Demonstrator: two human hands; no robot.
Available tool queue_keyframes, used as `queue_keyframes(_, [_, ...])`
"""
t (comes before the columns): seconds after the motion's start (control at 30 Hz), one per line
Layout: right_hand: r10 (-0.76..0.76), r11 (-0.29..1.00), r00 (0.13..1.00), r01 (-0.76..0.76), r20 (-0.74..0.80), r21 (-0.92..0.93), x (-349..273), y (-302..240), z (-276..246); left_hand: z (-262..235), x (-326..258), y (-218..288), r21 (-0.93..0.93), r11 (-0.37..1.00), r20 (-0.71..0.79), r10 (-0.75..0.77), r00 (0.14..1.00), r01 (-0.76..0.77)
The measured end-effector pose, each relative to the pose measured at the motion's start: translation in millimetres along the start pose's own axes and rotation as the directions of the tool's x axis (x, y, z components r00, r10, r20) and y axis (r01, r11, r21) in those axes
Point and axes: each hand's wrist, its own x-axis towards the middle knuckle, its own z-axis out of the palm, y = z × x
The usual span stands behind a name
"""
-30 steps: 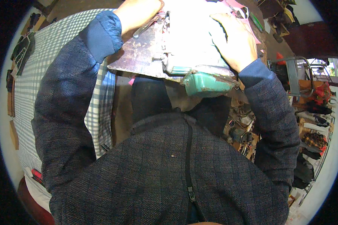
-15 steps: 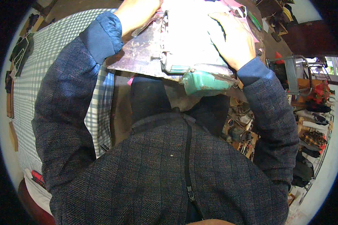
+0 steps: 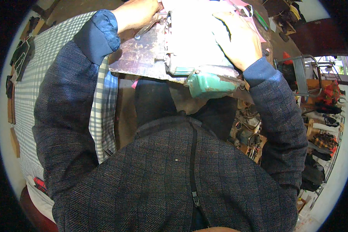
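A machine with a green metal housing (image 3: 210, 85) lies on a worn dark board (image 3: 137, 60); glare whitens most of its top, so its kind cannot be made out. At the machine's left side my left hand (image 3: 137, 14) is closed, its fingertips bent around something thin and metallic that is mostly hidden. Beneath that hand a metal tool with a rounded end (image 3: 141, 34) rests on the board. My right hand (image 3: 239, 40) lies flat on the machine's right side, thumb stretched out, the other fingers partly lost in the glare.
Pink cloth (image 3: 255, 29) and a green-handled tool (image 3: 261, 20) lie past my right hand. On the left spreads a checked cloth (image 3: 46, 77). A metal-framed chair (image 3: 303, 75), shelves of clothes (image 3: 321, 143) and a box of clutter (image 3: 247, 131) stand to the right.
My left hand and forearm have shifted slightly left and down, and more of the metal tool beneath shows. My right hand stays on the machine.
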Motion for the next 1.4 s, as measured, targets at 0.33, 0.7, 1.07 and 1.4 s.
queue_keyframes(0.33, [0.010,1.000,1.000,-0.010,-0.011,0.005,-0.1,0.4,2.3,-4.2,-4.1,4.4,-0.035,0.999,-0.038,0.040,0.998,-0.041])
queue_keyframes(0.7, [-0.012,1.000,1.000,0.012,-0.017,-0.005,-0.2,0.9,2.3,0.5,-0.8,-2.8,-0.164,0.986,0.015,-0.016,1.000,0.018])
queue_keyframes(1.07, [0.020,1.000,0.999,-0.020,-0.030,-0.013,-2.2,3.8,5.7,-2.0,-5.6,-1.9,-0.167,0.984,-0.087,0.047,0.995,-0.061])
queue_keyframes(1.4, [0.061,0.998,0.998,-0.061,-0.010,0.033,-4.0,3.5,8.4,13.9,4.9,-7.1,-0.019,1.000,-0.079,0.021,0.997,-0.022])
